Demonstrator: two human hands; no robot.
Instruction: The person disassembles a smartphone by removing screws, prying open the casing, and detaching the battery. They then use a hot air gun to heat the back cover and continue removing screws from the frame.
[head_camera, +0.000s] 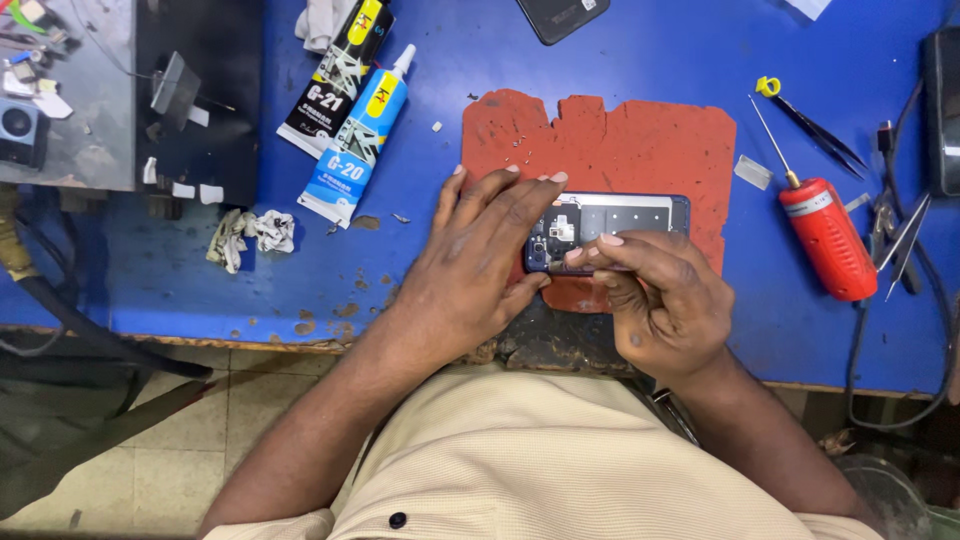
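Red mat (640, 135) under opened, backless phone (625, 215)

Two glue tubes (345, 100) lie side by side, upper left of the blue desk (640, 50), both tilted with nozzle ends up-right. Black tube (338, 75): black label with white lettering, yellow patch near its top end. Blue tube (358, 140) just to its right, touching: white nozzle, light-blue label, yellow patch, white flat crimped tail. A dark slab (562, 17) at the top edge, cropped; can't tell if it's a screen. Opened phone (610, 225) on the red mat shows internals, no display.
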